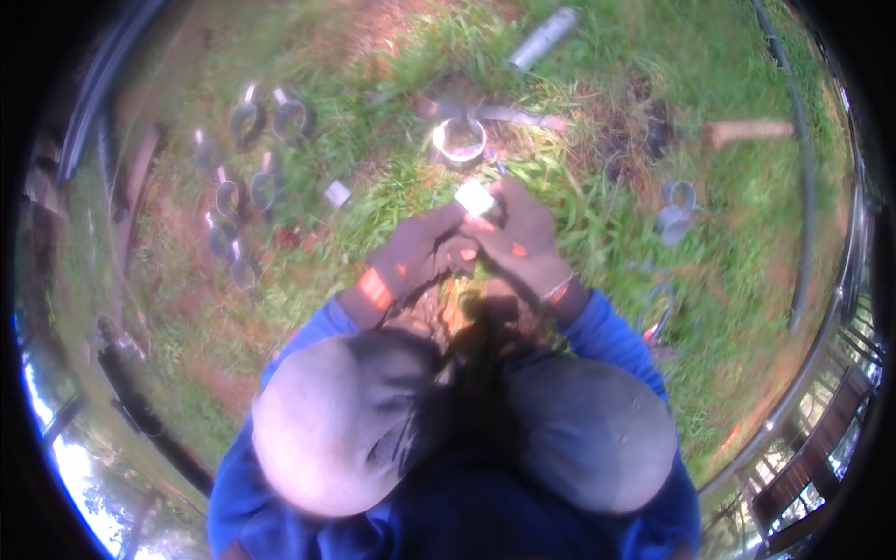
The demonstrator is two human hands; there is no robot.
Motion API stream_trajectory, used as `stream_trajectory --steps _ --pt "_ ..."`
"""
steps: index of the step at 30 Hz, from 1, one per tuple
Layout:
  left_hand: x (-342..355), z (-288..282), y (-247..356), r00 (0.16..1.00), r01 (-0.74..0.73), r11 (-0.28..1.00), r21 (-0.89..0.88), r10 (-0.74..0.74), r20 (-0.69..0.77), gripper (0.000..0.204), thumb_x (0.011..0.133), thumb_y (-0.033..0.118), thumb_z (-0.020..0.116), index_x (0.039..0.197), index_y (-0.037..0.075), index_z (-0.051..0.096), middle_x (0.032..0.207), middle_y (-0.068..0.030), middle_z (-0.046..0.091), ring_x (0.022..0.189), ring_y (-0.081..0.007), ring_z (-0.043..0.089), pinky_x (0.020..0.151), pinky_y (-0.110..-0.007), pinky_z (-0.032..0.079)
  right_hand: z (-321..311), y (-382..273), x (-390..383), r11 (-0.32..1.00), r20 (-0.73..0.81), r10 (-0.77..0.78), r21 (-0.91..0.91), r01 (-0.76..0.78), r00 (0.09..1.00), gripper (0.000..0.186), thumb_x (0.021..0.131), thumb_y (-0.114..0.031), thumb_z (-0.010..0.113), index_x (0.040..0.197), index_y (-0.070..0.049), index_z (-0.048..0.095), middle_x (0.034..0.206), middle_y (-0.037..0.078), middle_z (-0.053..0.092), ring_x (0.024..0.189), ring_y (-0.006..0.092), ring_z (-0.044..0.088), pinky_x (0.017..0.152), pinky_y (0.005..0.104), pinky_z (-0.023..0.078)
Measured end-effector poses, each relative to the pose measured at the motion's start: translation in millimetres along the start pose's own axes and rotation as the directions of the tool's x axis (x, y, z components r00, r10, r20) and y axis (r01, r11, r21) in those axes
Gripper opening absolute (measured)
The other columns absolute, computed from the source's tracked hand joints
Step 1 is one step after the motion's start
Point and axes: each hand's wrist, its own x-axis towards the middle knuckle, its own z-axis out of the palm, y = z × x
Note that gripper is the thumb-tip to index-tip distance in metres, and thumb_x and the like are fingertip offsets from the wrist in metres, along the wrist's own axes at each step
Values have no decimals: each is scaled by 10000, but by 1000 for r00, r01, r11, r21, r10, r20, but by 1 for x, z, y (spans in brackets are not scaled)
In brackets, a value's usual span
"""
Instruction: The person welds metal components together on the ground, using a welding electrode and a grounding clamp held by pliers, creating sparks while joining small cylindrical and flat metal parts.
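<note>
My left hand and my right hand meet in front of my bent knees, both closed around a small, bright, square piece that shines in the sun. A thin dark piece sticks up behind it near my right fingertips, too blurred to name. Just beyond my hands, a short metal ring sits in the grass, with a long flat strip lying behind it. Another small pale block lies to the left of my hands.
Several metal loops with tabs lie at left. A metal tube lies at the back; a wooden piece, two short cylinders and a curved tool are at right. Long bars line both sides.
</note>
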Motion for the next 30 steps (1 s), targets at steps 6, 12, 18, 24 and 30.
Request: stream_trajectory --steps 6,12,18,24,30 --pt "4 -5 0 997 -66 913 402 73 -4 621 1162 172 870 1680 -39 602 1423 -152 813 1234 -215 807 993 -337 704 6 18 2 990 -13 -96 105 97 995 638 941 -228 1006 1460 -48 681 1104 91 751 1012 226 760 925 399 641" --pt "8 -7 -19 1000 -26 995 97 27 -10 564 1182 119 820 1698 -2 627 1444 -142 810 1234 -222 814 992 -358 742 6 20 0 987 -3 -65 147 65 998 667 948 -238 977 1512 -60 668 1039 37 701 967 174 735 893 376 634" --pt "1 4 -8 994 -94 961 259 104 -25 598 1197 463 774 1601 26 711 1327 -140 848 1062 -231 853 918 -375 718 0 13 -3 992 46 -10 126 5 999 582 969 -195 972 1479 -51 731 1141 84 788 1026 188 772 946 388 650" --pt "8 -9 -8 891 345 532 -773 -444 93 589 1278 460 654 1573 -49 679 1281 -178 859 973 -270 880 804 -390 715 2 40 5 928 -39 -350 122 352 936 441 980 -101 940 1403 -65 822 1233 100 821 1098 268 819 997 402 655" --pt "15 -39 -14 820 546 675 -497 -552 152 414 1274 341 656 1409 -32 772 1132 -123 877 930 -204 856 709 -355 702 -18 63 19 803 80 -591 152 577 802 369 953 -76 907 1316 -38 848 1317 156 836 1203 372 821 1052 452 655"
